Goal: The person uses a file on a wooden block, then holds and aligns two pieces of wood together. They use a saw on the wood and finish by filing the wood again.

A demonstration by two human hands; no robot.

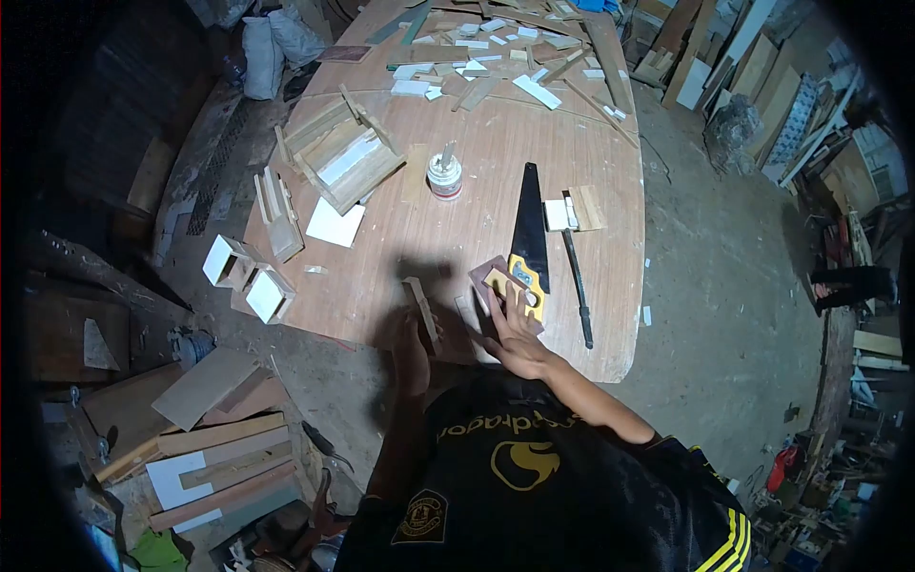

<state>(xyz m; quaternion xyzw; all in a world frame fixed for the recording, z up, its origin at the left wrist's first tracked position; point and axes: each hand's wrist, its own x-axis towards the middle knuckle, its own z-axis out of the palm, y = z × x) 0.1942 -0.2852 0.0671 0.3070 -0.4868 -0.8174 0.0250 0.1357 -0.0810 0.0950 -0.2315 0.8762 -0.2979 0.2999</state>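
My left hand [410,351] is wrapped round a short strip of wood [422,311], held on edge at the near side of the table. My right hand [518,341] has its fingers closed over a small light wooden block [497,280], which lies on a reddish-brown flat piece [482,271]. Close by those fingers is the yellow handle of a hand saw [530,224], its dark blade pointing away from me. A pale narrow strip [467,313] shows beside my right thumb.
An open wooden box [386,172], smaller wooden assemblies [278,224] and a white square panel [335,227] occupy the table's left. A glue tub [445,179] stands mid-table. Right of the saw lies a long black tool [578,291]. Offcuts [477,69] cover the far end.
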